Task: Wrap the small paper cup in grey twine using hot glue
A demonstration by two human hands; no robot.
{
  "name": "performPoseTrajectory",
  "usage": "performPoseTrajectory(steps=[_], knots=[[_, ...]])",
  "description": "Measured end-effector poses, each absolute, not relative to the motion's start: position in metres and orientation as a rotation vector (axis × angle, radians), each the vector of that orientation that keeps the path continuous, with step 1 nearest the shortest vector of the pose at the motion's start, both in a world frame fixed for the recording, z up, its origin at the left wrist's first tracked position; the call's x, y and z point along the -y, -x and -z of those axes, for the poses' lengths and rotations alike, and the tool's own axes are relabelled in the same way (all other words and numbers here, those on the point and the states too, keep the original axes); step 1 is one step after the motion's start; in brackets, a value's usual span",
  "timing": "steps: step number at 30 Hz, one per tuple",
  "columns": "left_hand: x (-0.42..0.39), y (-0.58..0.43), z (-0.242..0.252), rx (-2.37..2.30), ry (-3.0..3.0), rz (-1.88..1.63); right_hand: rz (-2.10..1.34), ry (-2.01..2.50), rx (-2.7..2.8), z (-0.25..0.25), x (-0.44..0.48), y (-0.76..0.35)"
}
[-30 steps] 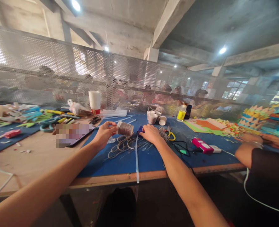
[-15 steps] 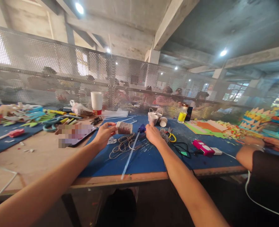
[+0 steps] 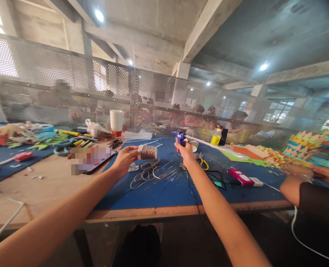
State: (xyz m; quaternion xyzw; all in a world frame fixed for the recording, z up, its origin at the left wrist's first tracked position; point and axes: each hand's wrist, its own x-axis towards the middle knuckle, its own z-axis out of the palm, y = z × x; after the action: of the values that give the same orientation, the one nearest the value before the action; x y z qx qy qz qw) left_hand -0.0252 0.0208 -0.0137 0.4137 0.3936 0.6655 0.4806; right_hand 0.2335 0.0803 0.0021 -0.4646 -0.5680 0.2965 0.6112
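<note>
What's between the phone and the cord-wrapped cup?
In the head view, your left hand is between them, right of the phone and holding the cord-wrapped cup by its pale end.

Cup [image 3: 148, 152] btwn phone [image 3: 94, 160] on L & glue gun [image 3: 179, 137] on R.

The glue gun [image 3: 180, 135] looks smooth plastic; the screen [image 3: 120, 79], metal.

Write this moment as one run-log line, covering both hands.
left hand: holds small cup | right hand: holds blue glue gun | blue mat: loose string, scissors
</note>
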Motion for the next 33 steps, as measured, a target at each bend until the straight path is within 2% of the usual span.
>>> performPoseTrajectory(steps=[4,6,9,17,33], knots=[[-0.019,0.025,0.013,-0.969,-1.008,-1.601,-0.878,1.027,1.289,-0.007,-0.063,-0.220],[-0.018,0.025,0.012,-0.975,-1.009,-1.590,-1.117,0.906,1.273,-0.011,-0.054,-0.214],[-0.017,0.025,0.012,-0.972,-1.013,-1.585,-1.154,0.767,1.398,-0.014,-0.042,-0.204],[-0.021,0.027,0.016,-0.952,-1.016,-1.602,-0.942,0.735,1.744,-0.001,-0.026,-0.196],[-0.024,0.033,0.018,-1.008,-1.017,-1.630,-0.366,1.090,2.083,0.006,-0.010,-0.199]])
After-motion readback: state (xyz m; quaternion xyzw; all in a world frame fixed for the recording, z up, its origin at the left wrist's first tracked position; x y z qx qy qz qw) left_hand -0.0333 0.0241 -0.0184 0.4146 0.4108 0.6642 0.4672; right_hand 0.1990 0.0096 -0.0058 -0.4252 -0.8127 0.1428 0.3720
